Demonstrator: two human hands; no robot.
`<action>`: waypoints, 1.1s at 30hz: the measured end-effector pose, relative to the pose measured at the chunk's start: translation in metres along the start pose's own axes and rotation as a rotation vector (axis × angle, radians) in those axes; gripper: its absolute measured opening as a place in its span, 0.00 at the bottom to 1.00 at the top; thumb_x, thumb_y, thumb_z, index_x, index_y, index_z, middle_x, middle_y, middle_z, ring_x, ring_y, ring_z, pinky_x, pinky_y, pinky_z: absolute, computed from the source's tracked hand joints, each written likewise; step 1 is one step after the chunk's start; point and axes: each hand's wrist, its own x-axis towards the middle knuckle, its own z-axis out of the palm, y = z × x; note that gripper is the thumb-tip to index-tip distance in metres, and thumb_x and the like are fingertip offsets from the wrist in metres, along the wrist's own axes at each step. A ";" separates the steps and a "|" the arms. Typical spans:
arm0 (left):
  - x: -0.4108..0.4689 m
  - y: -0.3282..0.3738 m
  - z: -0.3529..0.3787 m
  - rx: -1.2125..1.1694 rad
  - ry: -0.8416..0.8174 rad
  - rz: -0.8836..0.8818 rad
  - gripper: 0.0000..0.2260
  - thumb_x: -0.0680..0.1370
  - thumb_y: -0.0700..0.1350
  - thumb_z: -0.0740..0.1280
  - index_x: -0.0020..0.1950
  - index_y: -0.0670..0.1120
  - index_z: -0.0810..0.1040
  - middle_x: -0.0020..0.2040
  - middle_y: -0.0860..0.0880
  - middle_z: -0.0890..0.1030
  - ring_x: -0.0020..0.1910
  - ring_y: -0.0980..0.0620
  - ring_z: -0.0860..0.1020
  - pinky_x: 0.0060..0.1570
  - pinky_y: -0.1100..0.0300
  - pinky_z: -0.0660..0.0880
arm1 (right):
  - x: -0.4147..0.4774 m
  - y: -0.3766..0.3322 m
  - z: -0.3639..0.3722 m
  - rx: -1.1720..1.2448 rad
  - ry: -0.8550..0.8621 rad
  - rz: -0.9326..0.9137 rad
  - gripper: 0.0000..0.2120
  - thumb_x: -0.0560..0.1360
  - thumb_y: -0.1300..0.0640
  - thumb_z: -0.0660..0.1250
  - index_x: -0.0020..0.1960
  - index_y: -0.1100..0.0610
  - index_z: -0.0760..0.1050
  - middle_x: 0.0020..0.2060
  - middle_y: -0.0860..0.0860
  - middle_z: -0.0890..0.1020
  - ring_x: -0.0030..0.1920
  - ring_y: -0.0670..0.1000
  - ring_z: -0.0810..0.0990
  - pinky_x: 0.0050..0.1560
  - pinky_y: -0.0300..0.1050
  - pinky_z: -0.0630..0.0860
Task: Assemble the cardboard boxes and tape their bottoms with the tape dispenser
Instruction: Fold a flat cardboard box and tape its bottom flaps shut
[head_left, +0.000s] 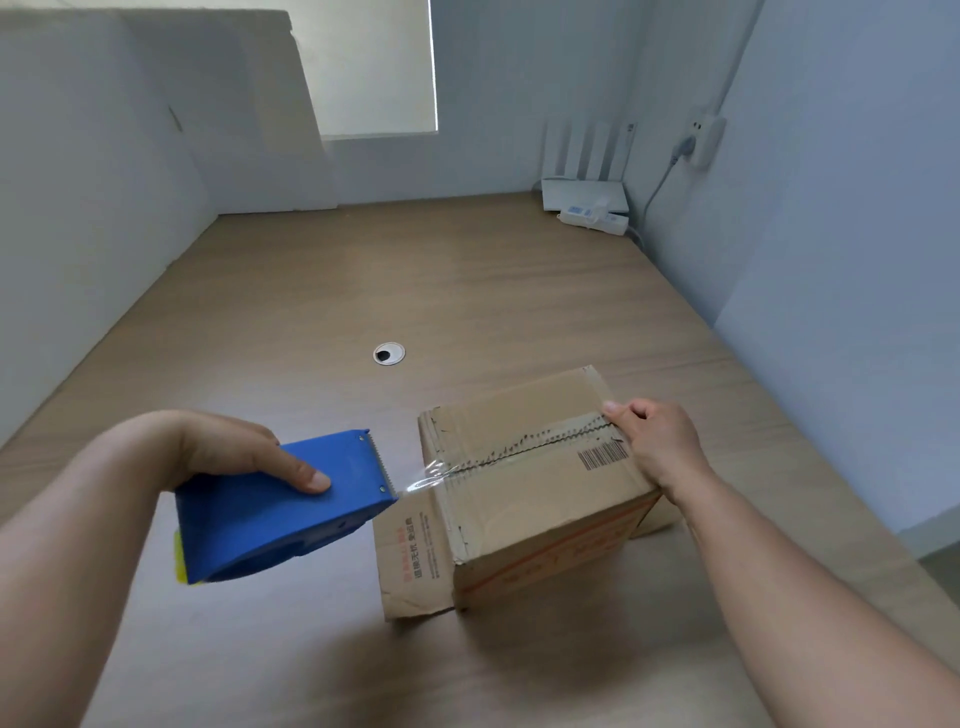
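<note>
A brown cardboard box (524, 499) stands on the wooden table (395, 280) with its closed flaps facing up. Clear tape (431, 478) runs along the centre seam and stretches off the box's left edge to a blue tape dispenser (275, 514). My left hand (244, 452) grips the dispenser from above, just left of the box. My right hand (654, 441) presses its fingers on the tape at the right end of the seam, near a barcode. One loose flap lies flat on the table at the box's near left.
A round cable hole (388, 354) sits in the table beyond the box. A white router (582, 192) and a power strip (595, 218) lie in the far right corner. White walls close in on the left, back and right.
</note>
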 end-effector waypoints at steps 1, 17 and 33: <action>0.003 0.000 0.001 0.009 -0.005 -0.008 0.37 0.48 0.59 0.78 0.52 0.41 0.80 0.45 0.43 0.85 0.45 0.43 0.84 0.44 0.55 0.79 | 0.000 -0.001 0.000 -0.008 -0.002 -0.004 0.22 0.76 0.49 0.66 0.32 0.65 0.73 0.26 0.54 0.71 0.31 0.53 0.68 0.33 0.48 0.61; 0.031 0.033 0.033 0.053 0.077 -0.123 0.24 0.66 0.60 0.76 0.52 0.45 0.80 0.45 0.46 0.85 0.44 0.46 0.84 0.53 0.53 0.79 | -0.001 -0.004 0.001 -0.048 0.005 0.000 0.21 0.77 0.48 0.66 0.35 0.65 0.75 0.27 0.56 0.74 0.34 0.56 0.71 0.35 0.48 0.63; 0.118 -0.054 0.125 0.354 0.802 -0.124 0.18 0.80 0.54 0.57 0.64 0.44 0.66 0.53 0.50 0.80 0.52 0.49 0.79 0.43 0.60 0.72 | -0.006 -0.008 0.000 -0.096 0.003 0.044 0.22 0.78 0.47 0.63 0.30 0.58 0.67 0.26 0.54 0.72 0.30 0.54 0.69 0.30 0.47 0.60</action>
